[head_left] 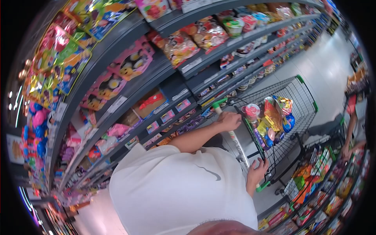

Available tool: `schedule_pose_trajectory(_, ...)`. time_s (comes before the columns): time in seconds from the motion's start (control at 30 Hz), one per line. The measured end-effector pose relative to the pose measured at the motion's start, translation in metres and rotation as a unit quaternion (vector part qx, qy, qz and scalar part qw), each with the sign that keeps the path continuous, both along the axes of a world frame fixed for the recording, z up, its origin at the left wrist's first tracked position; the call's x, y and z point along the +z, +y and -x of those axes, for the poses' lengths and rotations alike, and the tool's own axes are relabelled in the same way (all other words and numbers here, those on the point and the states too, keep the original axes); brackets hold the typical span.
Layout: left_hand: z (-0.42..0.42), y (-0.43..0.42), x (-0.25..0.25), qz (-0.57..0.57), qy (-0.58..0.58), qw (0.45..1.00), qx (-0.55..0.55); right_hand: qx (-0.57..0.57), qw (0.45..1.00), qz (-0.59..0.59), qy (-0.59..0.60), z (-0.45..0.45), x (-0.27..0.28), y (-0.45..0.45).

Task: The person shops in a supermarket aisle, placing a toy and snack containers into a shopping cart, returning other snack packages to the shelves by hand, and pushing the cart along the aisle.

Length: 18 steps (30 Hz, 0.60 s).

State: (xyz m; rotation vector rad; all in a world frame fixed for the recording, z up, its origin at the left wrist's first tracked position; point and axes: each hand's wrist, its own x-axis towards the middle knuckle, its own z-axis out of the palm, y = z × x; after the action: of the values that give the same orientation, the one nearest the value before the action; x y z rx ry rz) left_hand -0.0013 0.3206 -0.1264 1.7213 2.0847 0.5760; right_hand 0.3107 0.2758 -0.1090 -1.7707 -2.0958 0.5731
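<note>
Cart: wire shopping trolley [300,92] with green corners, sat at about 3 o'clock, right ahead of the person.
Handle: white bar [239,147] with green ends, running from roughly 1 o'clock down to 4, both hands at it.
Left hand: this one [229,120] was at about 3 o'clock, over the top part of the bar, fingers wrapped round it.
Right hand: this one [256,172] was at 4 o'clock, by the lower green end, fingers loosely curled. Honestly couldn't tell if they were closed on the bar.
Stuff in the cart: a cup with a pink lid [252,111] nearest the left hand, a red-and-gold bag [272,113] at 3 o'clock from it, then a blue pack [289,122] further out, plus a slim purple pack [258,137] toward the cup's 6 o'clock.
Shirt: white tee [176,188] with a grey swoosh, filling the 6 o'clock side.
Shelves: grey racks [162,68] curved from 9 round to 1 o'clock, with shiny snack bags [178,47] at 12, pink boxes [135,58] at 11, blue and pink toys [39,117] out at 9.
Neighbours: another person's arm [352,125] at 3 o'clock, near the edge, and a second cart [290,191] at 4, loaded with green and orange packs [303,184].
Floor: pale tiles [325,66], shiny, at 2 o'clock.
</note>
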Motion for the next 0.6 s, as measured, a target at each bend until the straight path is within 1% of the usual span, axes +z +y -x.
schedule_pose_trajectory(0.07,0.001,0.010,-0.003,-0.025,-0.005,1.000,0.002,0.013,1.000,-0.010,-0.019,-0.001,-0.001,0.011)
schedule_pose_trajectory(0.17,0.002,0.028,-0.006,-0.055,-0.007,0.998,0.018,0.009,1.000,0.008,-0.020,0.005,0.007,0.028)
schedule_pose_trajectory(0.3,0.005,0.050,-0.008,-0.076,-0.016,0.997,0.024,0.024,0.999,-0.007,-0.032,0.005,-0.001,0.050)
schedule_pose_trajectory(0.33,0.006,0.055,-0.007,-0.077,-0.020,0.997,0.024,0.041,0.997,-0.025,-0.059,0.004,-0.004,0.056)
schedule_pose_trajectory(0.43,0.006,0.073,-0.011,-0.106,-0.022,0.994,0.031,0.029,0.999,-0.008,-0.042,0.008,-0.001,0.071)
schedule_pose_trajectory(0.57,0.009,0.094,-0.004,-0.089,-0.033,0.995,0.028,0.016,1.000,-0.023,0.007,0.009,-0.002,0.088)
schedule_pose_trajectory(0.6,0.010,0.100,-0.003,-0.094,-0.021,0.995,0.026,0.002,1.000,-0.024,0.011,0.011,-0.002,0.093)
